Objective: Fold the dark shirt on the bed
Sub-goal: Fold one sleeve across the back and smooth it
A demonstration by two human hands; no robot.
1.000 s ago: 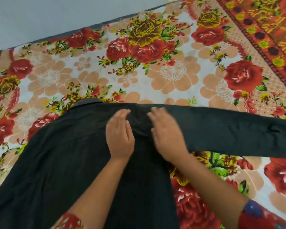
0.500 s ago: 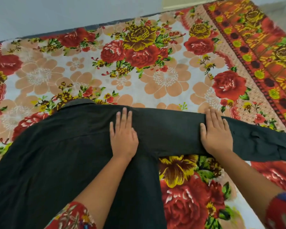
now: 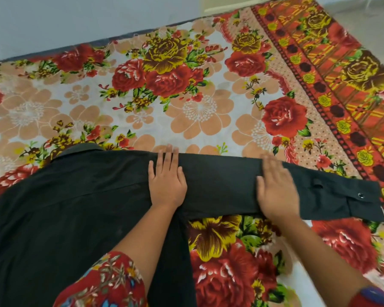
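Note:
The dark shirt [image 3: 75, 213] lies spread flat on the bed, its body at the lower left and its collar [image 3: 80, 149] pointing away from me. One long sleeve [image 3: 222, 185] stretches out to the right, ending in a buttoned cuff [image 3: 361, 200]. My left hand [image 3: 166, 180] rests flat, fingers together, where the sleeve joins the body. My right hand [image 3: 275, 187] lies palm down on the middle of the sleeve, slightly blurred. Neither hand grips the cloth.
A floral bedsheet [image 3: 186, 103] with red and yellow roses covers the bed. Its orange patterned border [image 3: 341, 85] runs along the right. A pale wall [image 3: 75, 23] stands beyond the far edge and bare floor [image 3: 364, 9] shows at the top right.
My right hand slid right along the sleeve, away from my left hand, smoothing it flat. The left hand stayed near the shoulder. The cuff has come fully into view.

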